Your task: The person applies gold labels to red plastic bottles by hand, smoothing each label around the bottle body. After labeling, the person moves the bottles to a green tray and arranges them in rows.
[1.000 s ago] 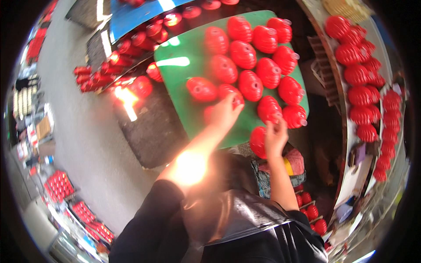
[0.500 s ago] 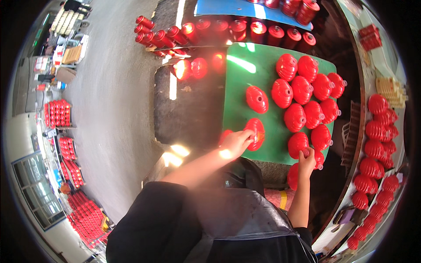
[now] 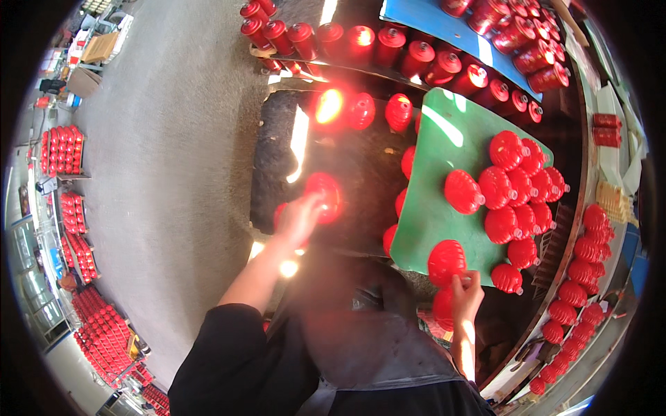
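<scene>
My left hand [image 3: 298, 220] is closed around a red ribbed globe [image 3: 326, 197] above the dark worktop; glare blurs it. Part of another red globe shows at the far side of that hand. With bent fingers, my right hand [image 3: 467, 295] pinches the neck end of a second red ribbed globe [image 3: 446, 262] at the near edge of the green board [image 3: 430, 201]. Just below it, one more red globe [image 3: 443, 309] is partly hidden by my right hand. A lone globe [image 3: 463, 191] lies on the board, beside a cluster of similar necked globes [image 3: 505, 150].
On the dark worktop [image 3: 347, 159], several red globes [image 3: 399, 113] stand at the back and along the board's left edge. Behind are rows of shiny red canisters [image 3: 420, 59] and a blue board [image 3: 444, 28]. More red globes [image 3: 572, 295] line a shelf at right.
The view has shifted. My left hand has carried a globe left, off the green board and over the dark worktop. My right hand has brought its globe leftward, away from the cluster.
</scene>
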Demonstrator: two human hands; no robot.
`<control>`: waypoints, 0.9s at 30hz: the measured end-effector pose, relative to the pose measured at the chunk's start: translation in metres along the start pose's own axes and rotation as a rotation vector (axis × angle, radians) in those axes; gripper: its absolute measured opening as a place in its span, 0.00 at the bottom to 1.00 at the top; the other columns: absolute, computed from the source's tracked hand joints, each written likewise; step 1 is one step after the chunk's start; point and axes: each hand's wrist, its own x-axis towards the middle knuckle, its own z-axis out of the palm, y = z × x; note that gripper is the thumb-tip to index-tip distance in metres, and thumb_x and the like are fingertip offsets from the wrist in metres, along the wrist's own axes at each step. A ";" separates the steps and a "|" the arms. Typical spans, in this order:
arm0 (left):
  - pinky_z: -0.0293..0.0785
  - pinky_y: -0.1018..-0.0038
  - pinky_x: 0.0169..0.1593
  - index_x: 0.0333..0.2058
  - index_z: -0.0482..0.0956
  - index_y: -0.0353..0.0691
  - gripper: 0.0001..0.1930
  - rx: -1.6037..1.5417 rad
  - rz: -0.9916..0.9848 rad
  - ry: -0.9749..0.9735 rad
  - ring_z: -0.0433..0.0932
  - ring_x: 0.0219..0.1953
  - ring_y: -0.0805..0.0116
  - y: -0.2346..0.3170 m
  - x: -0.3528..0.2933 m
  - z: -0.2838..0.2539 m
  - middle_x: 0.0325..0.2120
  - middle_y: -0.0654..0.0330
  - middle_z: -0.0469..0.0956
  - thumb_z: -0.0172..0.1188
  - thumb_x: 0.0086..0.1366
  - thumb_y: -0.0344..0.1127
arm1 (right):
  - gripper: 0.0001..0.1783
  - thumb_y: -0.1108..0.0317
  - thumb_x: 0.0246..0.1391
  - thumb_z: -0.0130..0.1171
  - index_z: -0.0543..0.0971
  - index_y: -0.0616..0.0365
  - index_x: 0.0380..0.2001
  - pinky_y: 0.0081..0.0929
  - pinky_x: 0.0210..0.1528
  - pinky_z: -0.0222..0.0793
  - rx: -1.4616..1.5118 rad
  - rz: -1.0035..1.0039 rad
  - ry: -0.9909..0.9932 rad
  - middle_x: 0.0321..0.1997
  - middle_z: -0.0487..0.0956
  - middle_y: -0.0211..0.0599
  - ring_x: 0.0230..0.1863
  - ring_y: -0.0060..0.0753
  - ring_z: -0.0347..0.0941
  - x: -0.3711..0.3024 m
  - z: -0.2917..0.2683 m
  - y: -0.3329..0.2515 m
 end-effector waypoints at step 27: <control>0.77 0.54 0.45 0.46 0.81 0.45 0.10 0.137 -0.020 0.195 0.83 0.41 0.42 -0.215 0.289 -0.133 0.36 0.43 0.84 0.64 0.67 0.34 | 0.19 0.61 0.56 0.67 0.78 0.63 0.44 0.45 0.48 0.76 0.017 -0.313 -0.146 0.35 0.84 0.60 0.43 0.60 0.83 0.174 0.500 -0.396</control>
